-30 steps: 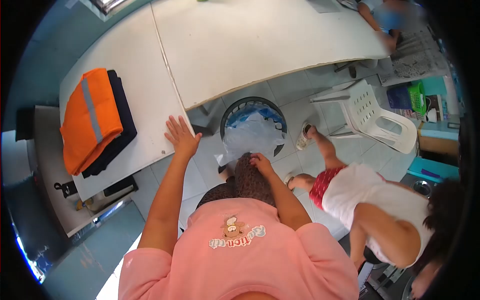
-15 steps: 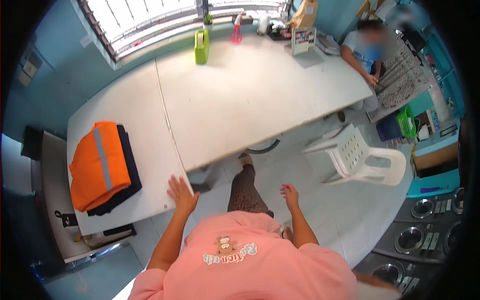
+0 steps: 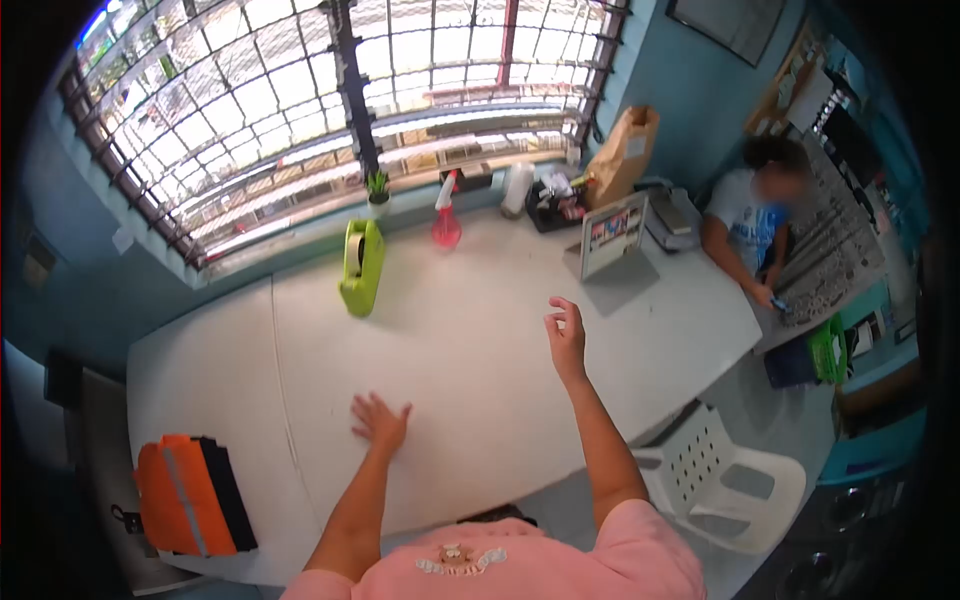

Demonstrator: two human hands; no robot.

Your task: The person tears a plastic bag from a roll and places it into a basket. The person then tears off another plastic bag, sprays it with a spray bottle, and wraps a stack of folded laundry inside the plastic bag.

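tabletop [image 3: 470, 430] by a barred window [image 3: 352, 95]

the left hand [image 3: 381, 421] is spread low over the tabletop's near middle; whether its palm presses down, i cannot tell. the right hand [image 3: 568, 345], fingers loosely bent and apart, is raised over the right half, nearest the picture stand [image 3: 612, 238]. along the far side stand a lime-green tape dispenser [image 3: 370, 268] and a pink spray bottle [image 3: 446, 230]. near left, a folded orange garment [image 3: 206, 495] overlaps dark cloth [image 3: 229, 495]; near right stands a white plastic chair [image 3: 713, 455].

Small curved lettering [image 3: 488, 564] on a pink short-sleeved fabric shirt [image 3: 540, 580], bold blue lettering [image 3: 764, 224] on another, pale fabric shirt [image 3: 732, 208], neither clear enough to read
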